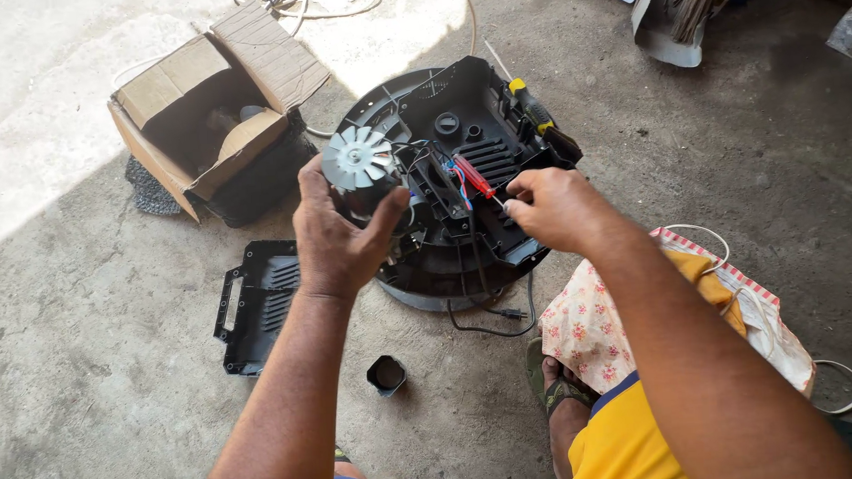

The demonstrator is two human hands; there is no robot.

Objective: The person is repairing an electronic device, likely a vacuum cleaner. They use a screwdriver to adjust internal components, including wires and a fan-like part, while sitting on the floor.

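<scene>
My left hand (pixel 338 236) grips a small motor with a silver fan wheel (pixel 358 160), holding it just above the left side of a round black appliance base (pixel 461 161) that lies open on the concrete floor. My right hand (pixel 551 207) holds a red-handled screwdriver (pixel 474 178), its tip pointing into the wiring beside the motor. Red and blue wires (pixel 457 178) run between motor and base.
An open cardboard box (pixel 212 110) sits at upper left. A black vented cover (pixel 256 304) lies left of the base, a small black cup (pixel 386 374) near my knee. A yellow-and-black screwdriver (pixel 534 115) rests on the base. A power cord (pixel 492 321) trails below; a cloth bag (pixel 745 302) lies right.
</scene>
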